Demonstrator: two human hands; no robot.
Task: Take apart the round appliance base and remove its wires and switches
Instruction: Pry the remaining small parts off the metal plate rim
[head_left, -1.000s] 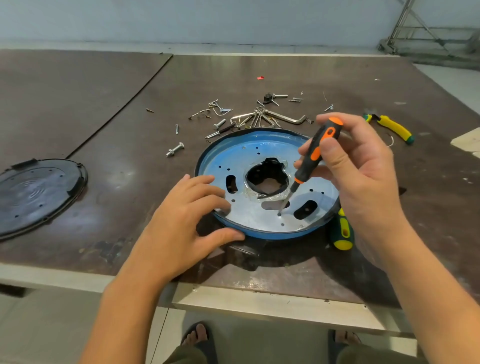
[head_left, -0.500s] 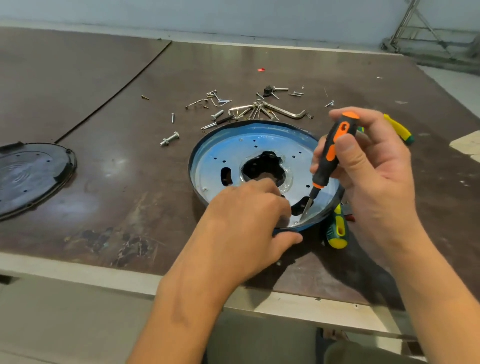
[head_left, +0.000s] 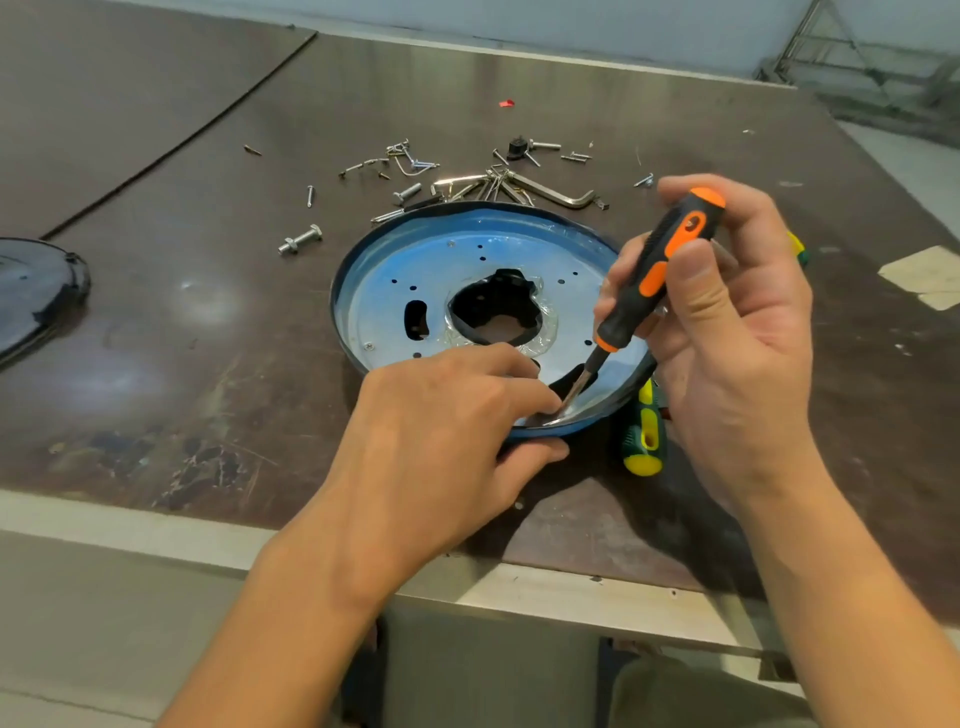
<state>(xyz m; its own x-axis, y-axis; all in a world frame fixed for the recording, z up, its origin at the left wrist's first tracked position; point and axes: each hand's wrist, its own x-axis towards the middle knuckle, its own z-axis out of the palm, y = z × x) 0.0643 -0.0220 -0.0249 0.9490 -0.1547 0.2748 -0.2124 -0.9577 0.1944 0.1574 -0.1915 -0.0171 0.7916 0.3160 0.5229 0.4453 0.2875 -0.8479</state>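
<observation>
The round blue appliance base (head_left: 447, 260) lies on the brown table, its shiny inner metal plate facing up with a black-edged hole in the middle. My left hand (head_left: 441, 436) lies over its near edge, thumb under the rim and fingers curled on the plate beside the screwdriver tip. My right hand (head_left: 727, 322) grips a black and orange screwdriver (head_left: 654, 270), held upright and tilted, with its blade down on the plate near the front rim. What my left fingertips touch is hidden.
Loose screws, bolts and hex keys (head_left: 519, 182) lie scattered behind the base. A green and yellow tool handle (head_left: 644, 441) lies right of the base, under my right hand. A black round cover (head_left: 31, 291) sits at the far left. The table's front edge (head_left: 156, 530) runs close below.
My left hand moved from the base's left rim to its near edge beside the screwdriver tip. The screwdriver stayed on the plate, shifting slightly right. The view came closer.
</observation>
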